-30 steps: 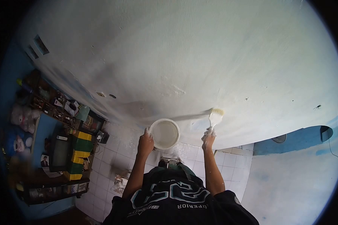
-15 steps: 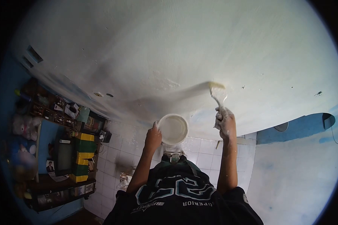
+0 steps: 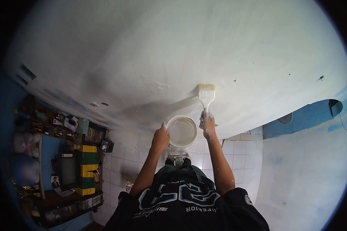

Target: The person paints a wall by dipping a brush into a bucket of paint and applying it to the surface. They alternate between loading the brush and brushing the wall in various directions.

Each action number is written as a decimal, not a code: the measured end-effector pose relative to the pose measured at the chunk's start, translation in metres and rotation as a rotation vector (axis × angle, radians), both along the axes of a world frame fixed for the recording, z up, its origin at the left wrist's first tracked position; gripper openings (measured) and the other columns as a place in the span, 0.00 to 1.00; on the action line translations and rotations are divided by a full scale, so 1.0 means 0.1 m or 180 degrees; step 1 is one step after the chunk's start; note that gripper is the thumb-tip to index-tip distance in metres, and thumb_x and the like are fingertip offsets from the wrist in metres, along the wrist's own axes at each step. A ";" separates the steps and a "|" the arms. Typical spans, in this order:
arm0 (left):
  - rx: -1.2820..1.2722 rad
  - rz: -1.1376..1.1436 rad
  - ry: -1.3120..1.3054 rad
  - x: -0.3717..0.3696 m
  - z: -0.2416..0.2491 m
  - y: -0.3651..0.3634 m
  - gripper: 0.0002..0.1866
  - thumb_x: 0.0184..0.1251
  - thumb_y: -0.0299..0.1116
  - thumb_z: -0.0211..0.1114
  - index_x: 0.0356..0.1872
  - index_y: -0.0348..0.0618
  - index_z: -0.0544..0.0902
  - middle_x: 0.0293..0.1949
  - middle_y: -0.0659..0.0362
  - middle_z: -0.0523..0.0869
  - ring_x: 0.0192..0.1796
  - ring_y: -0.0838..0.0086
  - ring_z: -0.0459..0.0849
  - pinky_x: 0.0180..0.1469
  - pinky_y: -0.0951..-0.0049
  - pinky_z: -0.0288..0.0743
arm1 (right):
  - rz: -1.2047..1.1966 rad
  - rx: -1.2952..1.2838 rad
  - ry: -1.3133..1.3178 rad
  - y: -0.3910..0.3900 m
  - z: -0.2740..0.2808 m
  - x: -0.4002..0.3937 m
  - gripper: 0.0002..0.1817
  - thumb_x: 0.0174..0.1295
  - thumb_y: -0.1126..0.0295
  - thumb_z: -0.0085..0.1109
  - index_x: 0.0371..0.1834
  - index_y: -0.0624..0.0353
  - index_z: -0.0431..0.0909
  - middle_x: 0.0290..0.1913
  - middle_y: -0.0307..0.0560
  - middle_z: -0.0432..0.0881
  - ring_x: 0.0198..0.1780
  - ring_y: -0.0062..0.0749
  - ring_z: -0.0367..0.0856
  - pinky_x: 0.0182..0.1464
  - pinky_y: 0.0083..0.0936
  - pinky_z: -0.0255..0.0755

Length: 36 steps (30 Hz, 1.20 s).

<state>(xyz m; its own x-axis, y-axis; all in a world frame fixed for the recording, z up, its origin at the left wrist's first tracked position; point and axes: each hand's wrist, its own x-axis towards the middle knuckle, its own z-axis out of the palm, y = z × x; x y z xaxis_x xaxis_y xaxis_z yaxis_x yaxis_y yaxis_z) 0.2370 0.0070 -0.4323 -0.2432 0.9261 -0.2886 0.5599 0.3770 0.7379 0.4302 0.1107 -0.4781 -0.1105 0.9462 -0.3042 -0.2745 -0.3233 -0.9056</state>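
My left hand (image 3: 161, 136) grips the left rim of a round white bucket (image 3: 182, 131), which holds whitish liquid. In my right hand (image 3: 208, 124) is the handle of a wide paintbrush (image 3: 207, 94), bristles pointing up toward the white wall (image 3: 162, 46). White paint coats the brush's handle and my right fingers. The brush is above and to the right of the bucket; whether its bristles touch the wall I cannot tell.
At the left stands a cabinet (image 3: 46, 192) with a television (image 3: 68, 169), yellow and green blocks (image 3: 87, 167) and small items. White floor tiles (image 3: 235, 154) lie below. An arched blue opening (image 3: 308, 115) is at the right.
My right hand and the brush have moved left, closer to the bucket, and the bristles now point straight up. The bucket has shifted slightly right. The view has turned slightly.
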 end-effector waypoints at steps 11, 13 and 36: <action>0.0344 -0.0184 0.0623 0.02 -0.63 -0.17 0.19 0.63 0.28 0.51 0.54 0.30 0.67 0.31 0.38 0.82 0.34 0.47 0.83 0.39 0.54 0.76 | -0.0079 -0.0493 -0.0236 0.06 -0.11 0.50 0.15 0.66 0.62 0.44 0.34 0.64 0.71 0.16 0.33 0.65 0.13 0.16 0.60 0.13 0.16 0.51; 0.0310 -0.0208 0.0544 0.08 -0.59 -0.15 0.19 0.63 0.27 0.51 0.55 0.30 0.67 0.31 0.38 0.82 0.33 0.48 0.83 0.39 0.54 0.76 | 0.0044 -0.0251 -0.0159 0.06 0.62 0.53 0.15 0.66 0.62 0.44 0.35 0.65 0.71 0.17 0.31 0.63 0.13 0.14 0.57 0.13 0.14 0.49; -0.0140 -0.0151 0.0335 0.06 -0.34 -0.13 0.20 0.63 0.28 0.51 0.56 0.33 0.67 0.34 0.37 0.81 0.41 0.43 0.80 0.44 0.50 0.73 | 0.0119 -0.0335 -0.0618 -0.02 -1.25 0.67 0.15 0.70 0.59 0.40 0.29 0.54 0.67 0.16 0.32 0.62 0.16 0.18 0.62 0.18 0.19 0.59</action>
<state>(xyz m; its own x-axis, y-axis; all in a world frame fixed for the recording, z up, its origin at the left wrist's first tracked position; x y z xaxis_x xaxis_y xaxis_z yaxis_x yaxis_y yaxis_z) 0.2429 -0.0064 -0.4661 -0.2306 0.9242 -0.3043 0.6513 0.3789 0.6574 0.4968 0.1088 -0.6027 -0.0745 0.9045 -0.4200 -0.0843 -0.4253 -0.9011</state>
